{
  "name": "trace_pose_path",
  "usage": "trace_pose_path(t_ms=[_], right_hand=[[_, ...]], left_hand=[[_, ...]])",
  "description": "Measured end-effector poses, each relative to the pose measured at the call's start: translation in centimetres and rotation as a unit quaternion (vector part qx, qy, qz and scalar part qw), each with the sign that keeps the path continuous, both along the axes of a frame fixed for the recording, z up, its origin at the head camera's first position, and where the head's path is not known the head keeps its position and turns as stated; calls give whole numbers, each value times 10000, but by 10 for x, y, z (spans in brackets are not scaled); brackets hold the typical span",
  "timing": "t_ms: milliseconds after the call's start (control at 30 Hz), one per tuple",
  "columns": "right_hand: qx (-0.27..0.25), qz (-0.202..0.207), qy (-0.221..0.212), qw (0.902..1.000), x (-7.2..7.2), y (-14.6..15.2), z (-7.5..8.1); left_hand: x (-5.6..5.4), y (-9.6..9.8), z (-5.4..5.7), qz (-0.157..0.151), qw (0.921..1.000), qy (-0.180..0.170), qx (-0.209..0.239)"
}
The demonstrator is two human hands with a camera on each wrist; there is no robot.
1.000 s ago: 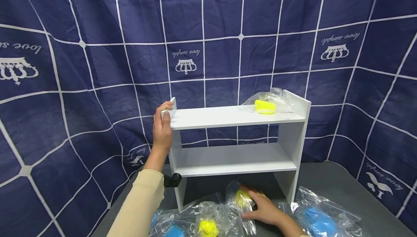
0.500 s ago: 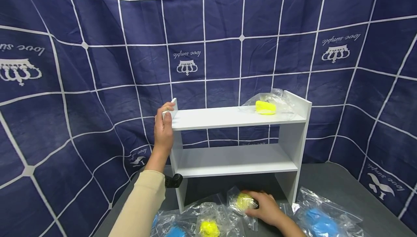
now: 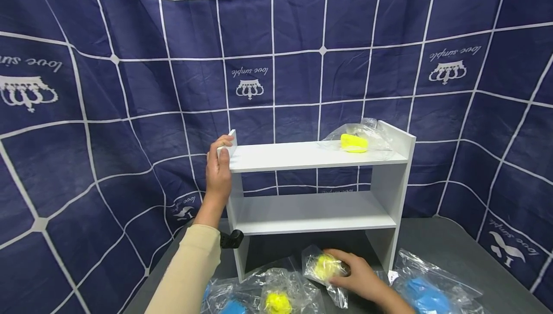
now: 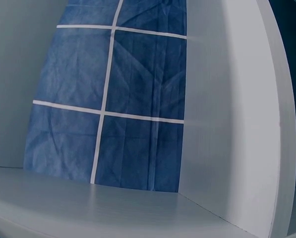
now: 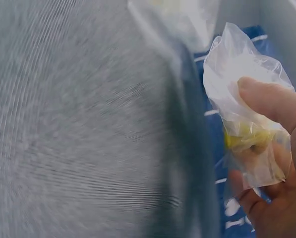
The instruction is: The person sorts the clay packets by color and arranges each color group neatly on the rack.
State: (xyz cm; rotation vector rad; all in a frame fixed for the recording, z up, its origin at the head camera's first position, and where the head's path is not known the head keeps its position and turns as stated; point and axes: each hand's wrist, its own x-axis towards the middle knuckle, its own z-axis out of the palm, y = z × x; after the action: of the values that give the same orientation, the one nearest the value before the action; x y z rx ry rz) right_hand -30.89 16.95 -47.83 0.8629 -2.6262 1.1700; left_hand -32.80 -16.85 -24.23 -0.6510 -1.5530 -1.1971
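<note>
My left hand [image 3: 219,167] grips the top of the left side panel of a small white two-tier shelf [image 3: 315,212], thumb at the front and fingers over the edge. In the left wrist view only the shelf's boards [image 4: 207,109] and the cloth behind show. Below the lower board, in front of the shelf, my right hand [image 3: 358,275] holds a clear plastic bag [image 3: 325,267] with a yellow lump inside. Thumb and fingers pinch this bag [image 5: 244,74] from both sides in the right wrist view; the lump's exact kind is blurred.
On the upper board at right lies a clear bag with a yellow piece [image 3: 354,143]. Along the front lie a bagged yellow lump [image 3: 278,302], a bagged blue lump [image 3: 233,307] and, at right, a bag with a larger blue lump [image 3: 427,297]. A blue gridded cloth [image 3: 298,78] hangs behind.
My right hand has closed on the bagged yellow lump and shifted it slightly to the right. My left hand keeps its hold on the shelf panel.
</note>
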Motion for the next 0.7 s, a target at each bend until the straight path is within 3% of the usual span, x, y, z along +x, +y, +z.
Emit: trace_pose_path(t_ms=[233, 467, 700], right_hand=[[171, 145, 193, 9996, 20, -1, 28], [191, 457, 975, 9940, 40, -9, 63], [173, 806, 1831, 9796, 58, -11, 106]], left_hand=[[-1, 0, 0, 27, 10000, -28, 38], [-2, -1, 0, 73, 10000, 5, -7], [-1, 1, 0, 21, 10000, 10, 60]])
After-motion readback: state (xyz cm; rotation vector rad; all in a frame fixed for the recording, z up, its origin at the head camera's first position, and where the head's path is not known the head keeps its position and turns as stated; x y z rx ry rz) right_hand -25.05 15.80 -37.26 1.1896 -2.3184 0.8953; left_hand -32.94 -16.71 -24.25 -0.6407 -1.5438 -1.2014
